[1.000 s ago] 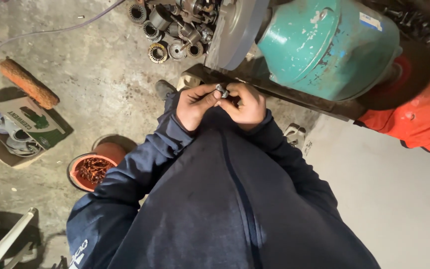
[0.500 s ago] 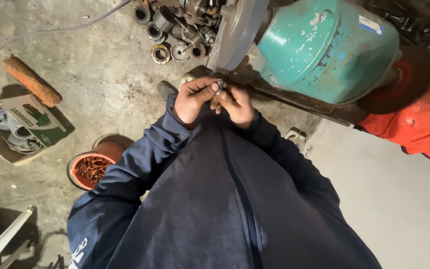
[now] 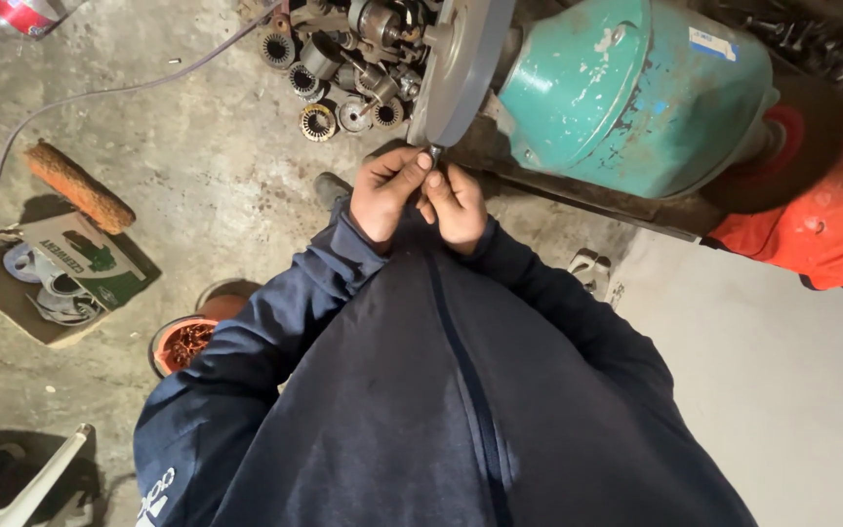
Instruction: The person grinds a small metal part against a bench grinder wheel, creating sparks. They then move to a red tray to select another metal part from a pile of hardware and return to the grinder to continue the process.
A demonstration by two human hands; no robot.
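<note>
Metal piece [image 3: 434, 153] half-hidden between both hands.

teal motor housing [image 3: 626, 88] with chipped, scuffed paint and a small white-and-blue label; grey metal disc [image 3: 461, 63] beside it. navy blue jacket [image 3: 441, 390], darker zip line down the middle. orange-red cloth [image 3: 822, 224] at right. red bowl [image 3: 182, 342] of coppery scraps. rusty-brown roller [image 3: 80, 185] on mottled grey concrete floor [image 3: 178, 146].
</note>
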